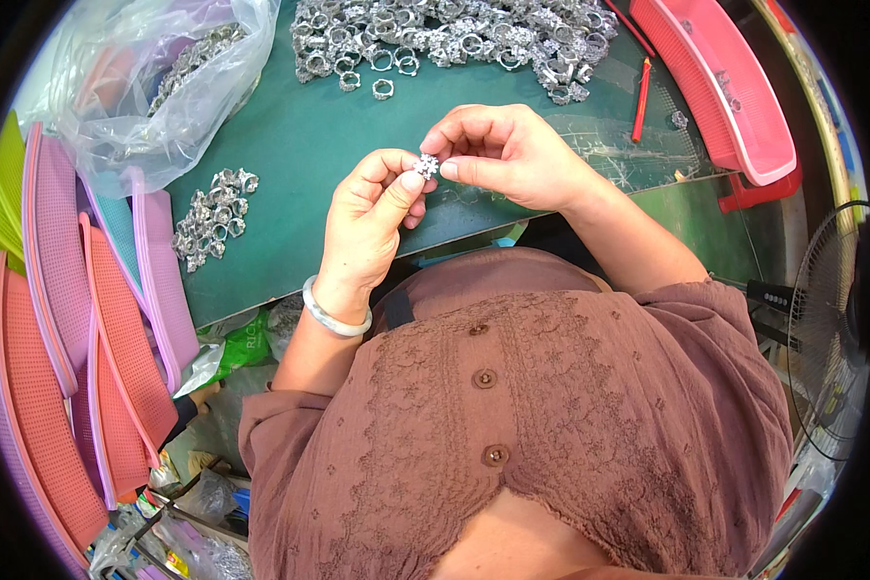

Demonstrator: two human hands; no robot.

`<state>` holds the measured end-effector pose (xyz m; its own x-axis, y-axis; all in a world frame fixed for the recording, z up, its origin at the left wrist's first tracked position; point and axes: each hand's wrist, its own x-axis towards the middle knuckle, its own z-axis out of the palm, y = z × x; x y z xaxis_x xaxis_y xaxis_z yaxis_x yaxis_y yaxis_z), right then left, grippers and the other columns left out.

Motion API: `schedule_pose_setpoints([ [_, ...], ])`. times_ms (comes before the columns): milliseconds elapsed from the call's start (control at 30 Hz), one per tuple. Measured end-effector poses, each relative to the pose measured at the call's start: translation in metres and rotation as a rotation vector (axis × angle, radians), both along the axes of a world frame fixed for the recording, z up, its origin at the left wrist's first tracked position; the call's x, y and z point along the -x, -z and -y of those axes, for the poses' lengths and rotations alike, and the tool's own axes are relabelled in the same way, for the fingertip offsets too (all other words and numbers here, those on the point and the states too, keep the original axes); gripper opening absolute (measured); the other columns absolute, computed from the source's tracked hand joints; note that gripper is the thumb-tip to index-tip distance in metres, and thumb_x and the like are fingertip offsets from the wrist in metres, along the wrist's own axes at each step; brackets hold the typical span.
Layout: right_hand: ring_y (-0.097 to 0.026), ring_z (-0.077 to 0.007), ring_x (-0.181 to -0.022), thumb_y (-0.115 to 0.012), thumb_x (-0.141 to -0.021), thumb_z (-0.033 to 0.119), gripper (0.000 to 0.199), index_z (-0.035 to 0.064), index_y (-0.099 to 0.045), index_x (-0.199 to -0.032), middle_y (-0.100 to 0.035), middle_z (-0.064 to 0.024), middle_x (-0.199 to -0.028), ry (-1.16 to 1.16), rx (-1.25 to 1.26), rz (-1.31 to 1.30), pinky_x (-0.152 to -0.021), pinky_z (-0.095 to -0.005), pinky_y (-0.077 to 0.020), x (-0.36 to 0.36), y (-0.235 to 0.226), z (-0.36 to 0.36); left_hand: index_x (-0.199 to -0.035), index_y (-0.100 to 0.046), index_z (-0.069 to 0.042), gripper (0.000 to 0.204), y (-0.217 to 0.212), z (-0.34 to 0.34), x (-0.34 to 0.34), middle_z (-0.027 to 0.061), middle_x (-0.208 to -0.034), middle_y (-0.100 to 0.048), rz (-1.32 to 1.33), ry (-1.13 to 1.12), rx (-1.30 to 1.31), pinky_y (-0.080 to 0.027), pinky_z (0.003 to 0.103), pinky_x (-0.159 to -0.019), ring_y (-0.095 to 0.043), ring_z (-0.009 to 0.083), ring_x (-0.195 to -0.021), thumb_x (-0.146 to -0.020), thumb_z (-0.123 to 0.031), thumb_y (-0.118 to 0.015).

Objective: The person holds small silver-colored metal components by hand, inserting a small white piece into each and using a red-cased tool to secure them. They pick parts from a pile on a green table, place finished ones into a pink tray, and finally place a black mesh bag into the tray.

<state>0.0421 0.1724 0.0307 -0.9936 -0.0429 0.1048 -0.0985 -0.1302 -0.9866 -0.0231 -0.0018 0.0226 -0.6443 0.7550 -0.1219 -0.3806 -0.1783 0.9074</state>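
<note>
Near the table's front edge, a silver ring (425,167) with a flower-like head is pinched between the thumb and fingers of my left hand (379,198). Close on its right side is my right hand (507,159), thumb and forefinger curled at the ring's head and seeming to touch it. Whether the right fingertips grip the ring or a tiny piece on it is too small to make out. Beyond my hands a large heap of similar silver rings (454,37) spreads across the far side. A smaller pile of rings (216,217) lies left of my left hand.
A clear plastic bag (179,106) with more metal pieces sits at the far left. Stacked colourful plastic baskets (53,251) crowd the left side. A pink basket (759,155) and a red pencil-like stick (641,101) lie on the green table (290,145) at right. A fan (826,309) stands beyond.
</note>
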Motion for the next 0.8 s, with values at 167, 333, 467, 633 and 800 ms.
schedule_pose_setpoints([
  [167,-0.058,-0.0107,-0.080,-0.059,-0.077,0.002,0.016,-0.0027,-0.058,-0.093,-0.061,-0.0059,-0.085,0.009,-0.003,-0.019,-0.074,-0.0244,-0.0470,0.0001,0.0015,0.0005,-0.092,-0.054,-0.004,0.011,0.0015,0.0002,-0.0001,0.0020,-0.080,-0.058,0.011,-0.002,-0.015,-0.038,0.017,-0.054,-0.047,0.0049,-0.062,-0.085,-0.012,-0.056],
  [333,-0.058,-0.0113,-0.080,-0.059,-0.078,0.000,0.016,-0.0031,-0.058,-0.093,-0.061,-0.0063,-0.085,0.020,0.006,-0.025,-0.075,-0.0244,-0.0472,-0.0007,0.0017,0.0016,-0.094,-0.053,-0.005,0.010,0.0028,0.0007,0.0006,0.0030,-0.081,-0.059,0.003,0.011,-0.012,-0.038,0.017,-0.055,-0.048,0.0055,-0.062,-0.086,-0.012,-0.053],
  [467,-0.058,-0.0117,-0.079,-0.058,-0.078,0.000,0.016,-0.0036,-0.057,-0.093,-0.061,-0.0067,-0.085,0.015,0.011,-0.021,-0.075,-0.0246,-0.0474,-0.0012,0.0006,0.0018,-0.094,-0.053,-0.005,0.010,0.0028,0.0007,0.0002,0.0029,-0.081,-0.059,0.010,0.009,-0.014,-0.038,0.017,-0.055,-0.048,0.0056,-0.062,-0.086,-0.012,-0.054],
  [633,-0.059,-0.0119,-0.079,-0.058,-0.078,0.000,0.016,-0.0038,-0.057,-0.094,-0.061,-0.0070,-0.085,0.021,0.007,-0.030,-0.075,-0.0246,-0.0476,-0.0017,0.0004,0.0024,-0.094,-0.053,-0.006,0.010,0.0019,0.0005,-0.0006,0.0031,-0.081,-0.059,0.011,0.005,-0.010,-0.038,0.017,-0.054,-0.048,0.0056,-0.062,-0.086,-0.012,-0.053],
  [800,-0.058,-0.0115,-0.079,-0.059,-0.078,0.000,0.016,-0.0032,-0.058,-0.093,-0.061,-0.0068,-0.084,0.027,0.004,-0.053,-0.073,-0.0241,-0.0475,-0.0027,-0.0013,0.0033,-0.100,-0.050,-0.006,0.015,0.0010,0.0001,-0.0005,0.0030,-0.082,-0.058,0.035,0.006,-0.025,-0.037,0.017,-0.054,-0.047,0.0059,-0.062,-0.086,-0.010,-0.053],
])
